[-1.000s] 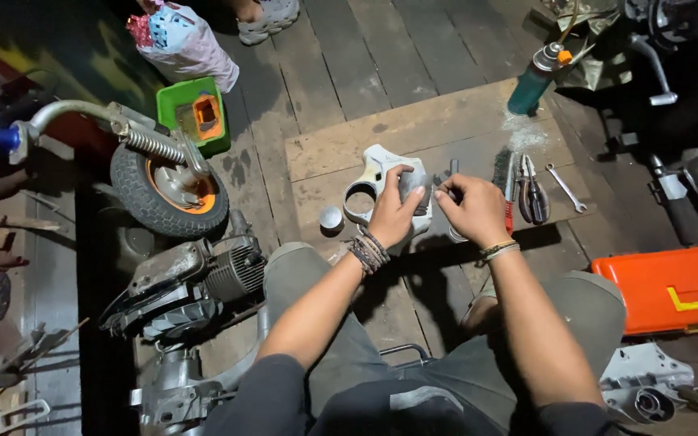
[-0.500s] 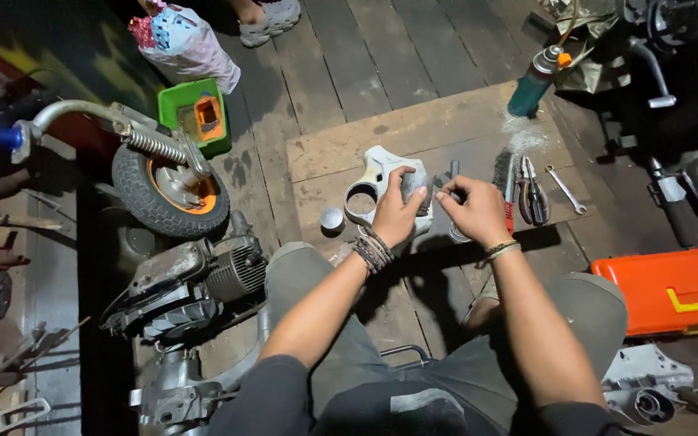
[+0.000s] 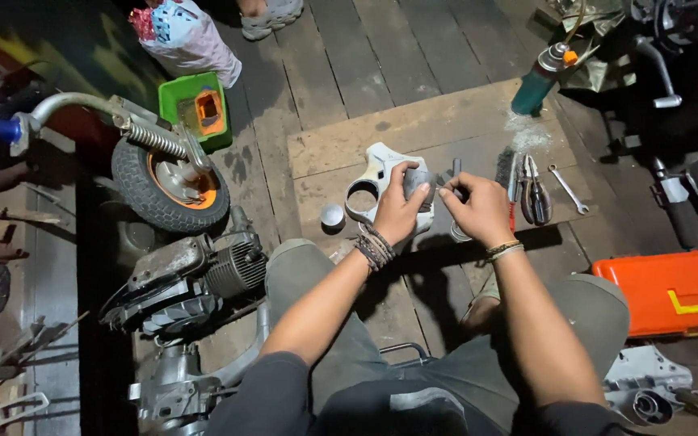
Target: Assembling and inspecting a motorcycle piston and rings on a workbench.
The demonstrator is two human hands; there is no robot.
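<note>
Since a second ago: almost no shift. Both hands sit at the same spot over the wooden board [image 3: 414, 129], head camera barely moved. My read: fine fitting work in progress, not a reposition.

Left to right:
- Far left of the hands: small wheel [image 3: 167, 182] with orange hub on a sprung fork, green box [image 3: 195, 105] behind it, finned engine [image 3: 195, 278] nearer the person's left knee. That side is crowded.
- Just left of the left hand: small round metal cap [image 3: 332, 215] lying on the board, apart from everything.
- left hand [image 3: 397, 211]: fingers closed around a small grey cylindrical part [image 3: 415, 179], held over the white housing [image 3: 373, 182] with the round opening. Whether part and housing touch, cannot tell.
- right hand [image 3: 478, 211]: fingers pinched narrow on something thin and dark pointed at the grey part; what it is I cannot make out.
- Just right of the right hand: pliers [image 3: 536, 194] and a screwdriver, then a spanner [image 3: 567, 188] near the board's right edge.
- Beyond the hands, to the right: teal spray bottle [image 3: 536, 81] standing at the board's far corner.
- Far right: orange toolbox [image 3: 676, 291] on the floor.

Open room: bare board beyond the hands; the plank floor past its far edge is freest.
</note>
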